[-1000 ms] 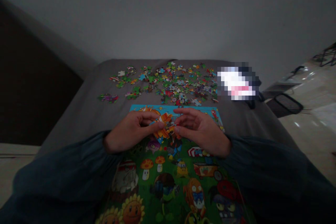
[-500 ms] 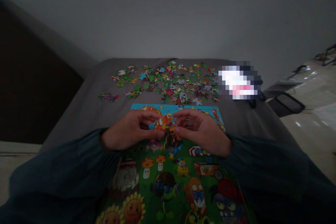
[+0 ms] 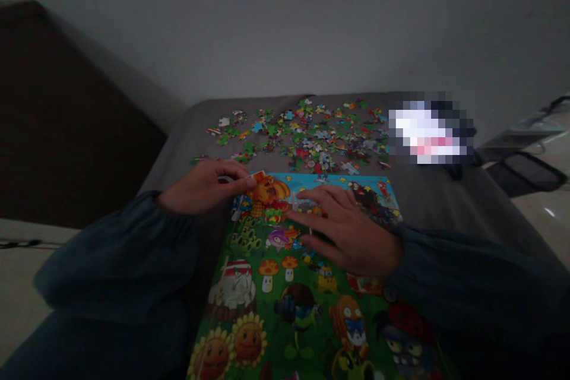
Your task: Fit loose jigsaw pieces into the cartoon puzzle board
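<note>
Fingers (image 3: 240,183) of my left hand (image 3: 202,188) are pinching an orange jigsaw piece (image 3: 258,176) at the top edge of the puzzle (image 3: 271,291). My right hand (image 3: 345,234) is lying open on it, below scattered loose pieces (image 3: 307,136).

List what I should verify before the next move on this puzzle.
1. Left hand has the orange puzzle piece: cannot tell, fingertips are at it, grip unclear.
2. Right hand free: ok, lies on the illustrated puzzle board, no piece visible in it.
3. Loose puzzle pieces within sight: ok, spread on the grey cover beyond the board.
4. Lighting good enough to read piece pictures: not ok, the scene is dim.
5. Blurred object beside the pieces: cannot tell what it is.
</note>
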Available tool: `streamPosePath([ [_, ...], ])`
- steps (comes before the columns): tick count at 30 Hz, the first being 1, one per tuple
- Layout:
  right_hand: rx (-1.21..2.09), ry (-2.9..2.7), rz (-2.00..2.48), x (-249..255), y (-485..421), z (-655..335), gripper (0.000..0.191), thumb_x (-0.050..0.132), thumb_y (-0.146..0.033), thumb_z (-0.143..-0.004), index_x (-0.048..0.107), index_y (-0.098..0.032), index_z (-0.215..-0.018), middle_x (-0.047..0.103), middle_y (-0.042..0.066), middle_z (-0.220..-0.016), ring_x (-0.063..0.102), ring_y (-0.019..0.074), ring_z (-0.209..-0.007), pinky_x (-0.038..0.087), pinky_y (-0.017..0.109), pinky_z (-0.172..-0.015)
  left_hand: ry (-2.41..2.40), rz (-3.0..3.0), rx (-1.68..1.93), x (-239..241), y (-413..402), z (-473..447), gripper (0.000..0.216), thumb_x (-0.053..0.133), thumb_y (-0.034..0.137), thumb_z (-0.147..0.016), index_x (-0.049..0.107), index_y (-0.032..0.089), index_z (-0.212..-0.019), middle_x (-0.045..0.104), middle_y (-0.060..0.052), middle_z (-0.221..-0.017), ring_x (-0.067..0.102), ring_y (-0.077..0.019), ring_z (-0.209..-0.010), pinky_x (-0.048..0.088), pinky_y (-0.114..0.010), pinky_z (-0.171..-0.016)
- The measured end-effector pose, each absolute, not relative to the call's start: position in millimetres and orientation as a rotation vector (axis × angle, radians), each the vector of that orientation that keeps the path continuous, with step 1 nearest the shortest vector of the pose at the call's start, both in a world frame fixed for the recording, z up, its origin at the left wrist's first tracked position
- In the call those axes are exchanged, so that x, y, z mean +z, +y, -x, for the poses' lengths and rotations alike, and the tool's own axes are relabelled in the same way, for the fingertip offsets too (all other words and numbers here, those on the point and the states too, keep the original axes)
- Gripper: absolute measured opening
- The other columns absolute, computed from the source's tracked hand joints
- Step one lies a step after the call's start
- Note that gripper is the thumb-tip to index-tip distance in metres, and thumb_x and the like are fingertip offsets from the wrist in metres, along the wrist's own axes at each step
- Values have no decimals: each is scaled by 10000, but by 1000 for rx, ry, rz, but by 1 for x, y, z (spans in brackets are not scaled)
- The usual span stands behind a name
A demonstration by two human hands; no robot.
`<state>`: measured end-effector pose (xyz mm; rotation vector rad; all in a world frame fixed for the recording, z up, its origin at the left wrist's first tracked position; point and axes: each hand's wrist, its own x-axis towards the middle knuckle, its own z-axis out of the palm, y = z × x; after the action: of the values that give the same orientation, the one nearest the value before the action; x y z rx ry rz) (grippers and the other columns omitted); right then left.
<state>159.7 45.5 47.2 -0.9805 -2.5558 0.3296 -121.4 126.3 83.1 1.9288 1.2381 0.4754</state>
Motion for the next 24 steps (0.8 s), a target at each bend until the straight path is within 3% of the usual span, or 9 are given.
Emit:
streamPosePath([
  [3,381,-2652,929,44,43,-153,364,536,-359,-970,591,-221,-1303,533,117,-1379,393,316,-1278,366,519,-1018,1229,-1953,472,80,128,119,427,694,623,-740,744,201,-704,724,-45,-875,637,-166,-824,514,-242,-746],
  [8,741,-2514,895,48,48,-152,254,678,-308,-893,629,-196,-1115,626,88,-1200,461,270,-1190,385,474,-995,1219,-1798,440,80,115,99,440,686,614,-751,740,178,-759,716,-23,-741,612,-138,-684,489,-210,-621],
  [11,1140,-2198,946,50,48,-151,135,687,-267,-876,591,-196,-938,638,31,-908,576,189,-904,483,363,-805,1172,-1668,463,78,101,81,418,676,586,-783,729,172,-781,698,-9,-696,575,-108,-594,459,-188,-538],
  [13,1408,-1835,995,51,48,-149,190,703,-301,-852,542,-213,-901,606,-13,-799,585,140,-731,495,302,-678,1164,-1572,490,76,93,70,414,697,583,-768,722,170,-798,701,-10,-705,581,-105,-581,472,-187,-527],
  [19,1657,-1336,1038,46,50,-145,469,795,-280,-719,485,-226,-1067,649,-27,-806,648,133,-698,538,299,-670,1224,-1377,670,74,79,50,486,791,611,-628,675,158,-761,720,-30,-767,635,-134,-621,542,-218,-560],
  [24,1590,-1420,1037,46,52,-145,339,775,-314,-751,568,-201,-994,678,13,-876,664,142,-770,561,319,-735,1181,-1400,671,75,74,47,432,822,552,-631,702,156,-753,737,-35,-789,675,-152,-674,562,-223,-620],
])
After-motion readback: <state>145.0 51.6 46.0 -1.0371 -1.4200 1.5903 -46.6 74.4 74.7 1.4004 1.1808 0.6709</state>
